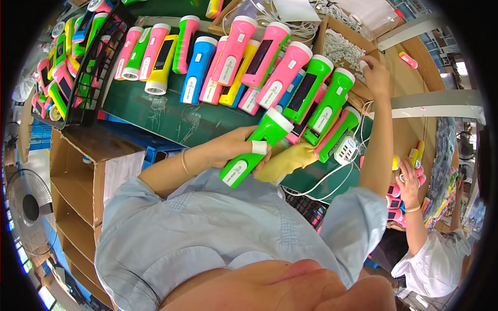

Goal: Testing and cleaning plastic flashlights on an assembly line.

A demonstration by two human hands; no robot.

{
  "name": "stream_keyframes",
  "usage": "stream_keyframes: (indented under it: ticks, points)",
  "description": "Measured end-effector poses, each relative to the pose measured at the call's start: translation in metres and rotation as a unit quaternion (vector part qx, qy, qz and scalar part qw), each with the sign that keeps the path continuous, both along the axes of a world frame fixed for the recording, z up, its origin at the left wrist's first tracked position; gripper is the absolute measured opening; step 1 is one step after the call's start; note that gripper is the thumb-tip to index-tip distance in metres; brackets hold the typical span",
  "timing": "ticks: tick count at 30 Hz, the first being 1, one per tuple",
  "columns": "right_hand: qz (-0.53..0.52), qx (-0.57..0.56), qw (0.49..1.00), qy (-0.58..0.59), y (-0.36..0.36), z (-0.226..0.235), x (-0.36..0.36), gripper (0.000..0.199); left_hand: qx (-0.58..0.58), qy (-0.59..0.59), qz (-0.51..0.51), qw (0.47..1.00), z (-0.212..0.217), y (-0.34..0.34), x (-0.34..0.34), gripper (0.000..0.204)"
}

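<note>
Left fingers (244, 147) wrapped round green flashlight (254, 150); right fingers (369, 66) pinching white piece in cardboard box (332, 31).

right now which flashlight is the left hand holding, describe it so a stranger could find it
Start at the green table covered in rows of coloured flashlights. At its near edge, the left hand grips a green flashlight with a white head. Unlike its neighbours lying in the rows, it is lifted off the table, above a yellow cloth.

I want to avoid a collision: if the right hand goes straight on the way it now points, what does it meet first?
The right hand reaches up toward the cardboard box of white cables. Its fingertips are already at the box, so it would probably meet those cables first, though depth is unclear.
</note>
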State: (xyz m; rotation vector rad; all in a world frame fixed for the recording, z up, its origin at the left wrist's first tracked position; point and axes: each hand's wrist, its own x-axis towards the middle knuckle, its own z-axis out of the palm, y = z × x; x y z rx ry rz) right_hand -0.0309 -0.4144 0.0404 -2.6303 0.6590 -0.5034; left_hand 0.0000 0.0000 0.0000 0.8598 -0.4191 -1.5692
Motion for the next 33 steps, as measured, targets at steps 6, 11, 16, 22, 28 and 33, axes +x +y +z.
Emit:
stream_keyframes:
  ticks: [6,11,16,22,28,33]
  points:
    - [0.119,-0.054,0.984,0.119,-0.043,-0.055,0.046,0.018,0.031,-0.002,0.010,0.999,0.004,0.000,-0.013,0.036]
    - [0.012,-0.074,0.995,0.073,-0.044,-0.041,0.043,0.024,0.032,0.011,0.063,0.997,0.013,-0.004,-0.001,0.041]
    - [-0.026,0.296,0.940,-0.167,-0.040,-0.003,0.001,0.022,-0.024,-0.005,0.128,0.992,0.019,-0.022,0.002,0.038]
    - [0.117,0.431,0.878,-0.170,0.218,0.058,-0.075,0.010,-0.076,-0.111,0.132,0.982,0.031,-0.023,0.006,0.053]
    - [0.124,0.480,0.854,-0.156,0.269,0.020,-0.088,0.012,-0.068,-0.184,0.128,0.972,0.035,-0.016,-0.008,0.057]
    - [0.092,0.384,0.891,-0.223,0.287,0.007,-0.093,0.016,-0.094,-0.268,0.139,0.949,0.031,-0.012,-0.014,0.057]
